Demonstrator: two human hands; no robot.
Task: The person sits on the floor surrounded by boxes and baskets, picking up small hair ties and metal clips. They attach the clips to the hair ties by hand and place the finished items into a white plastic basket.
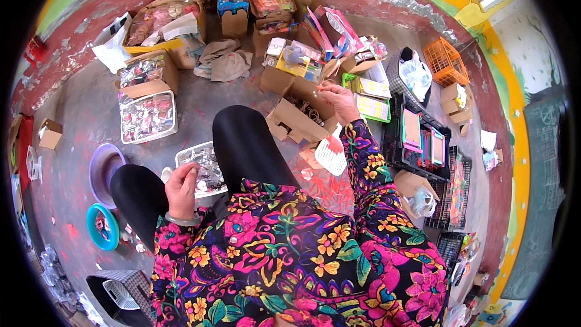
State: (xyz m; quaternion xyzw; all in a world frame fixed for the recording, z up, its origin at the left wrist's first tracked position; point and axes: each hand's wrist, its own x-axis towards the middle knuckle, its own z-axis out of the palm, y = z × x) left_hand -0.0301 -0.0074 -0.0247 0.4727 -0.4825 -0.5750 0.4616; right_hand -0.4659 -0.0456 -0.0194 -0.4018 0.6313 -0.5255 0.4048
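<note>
My left hand [181, 192], with a pale bangle at the wrist, is closed above the edge of a white tray [179, 157] of small, shiny packed items. Whatever its fingertips hold, if anything, is hidden. My right hand [340, 102] reaches out over an open cardboard box [283, 115] and is closed in a pinch. Something tiny and pale shows at those fingertips, too small to name. Dark, tangled pieces [307, 109] lie inside the box. Beside my right forearm a white perforated basket [331, 156] leans at a tilt.
A white bin of small packets [173, 126] stands ahead on the left. Left of my knee are a purple basin [97, 172] and a teal basin [94, 243]. Black crates [393, 157] line the right, with an orange crate [446, 60] beyond. Filled cartons [233, 24] sit along the wall.
</note>
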